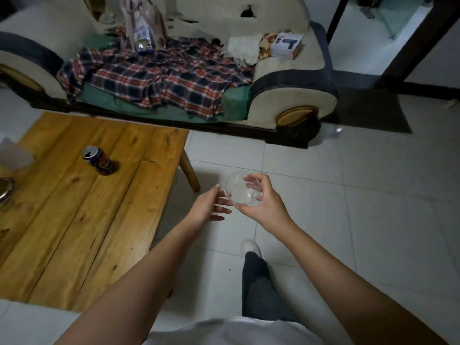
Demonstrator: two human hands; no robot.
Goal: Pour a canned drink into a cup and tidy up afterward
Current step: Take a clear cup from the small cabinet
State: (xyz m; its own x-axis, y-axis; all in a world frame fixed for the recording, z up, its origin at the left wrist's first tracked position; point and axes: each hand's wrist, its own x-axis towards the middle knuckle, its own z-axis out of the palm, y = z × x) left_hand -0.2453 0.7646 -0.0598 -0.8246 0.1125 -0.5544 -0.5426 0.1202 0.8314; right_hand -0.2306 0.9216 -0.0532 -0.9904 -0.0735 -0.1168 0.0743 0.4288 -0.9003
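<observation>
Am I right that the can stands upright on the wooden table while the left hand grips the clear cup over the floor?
Not quite: the head view shows the right hand gripping the clear cup; the left hand is open beside it. The can does stand upright on the wooden table.

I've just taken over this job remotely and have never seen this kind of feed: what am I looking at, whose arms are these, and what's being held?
There is no machine here. One camera worn on a person's head looks forward and down at their own bare arms. The right hand grips a clear plastic cup, which looks empty, above the tiled floor. The left hand is open beside the cup, fingers stretched toward it. On the wooden table at left stands an opened drink can. Behind is a sofa with a plaid cloth.
</observation>
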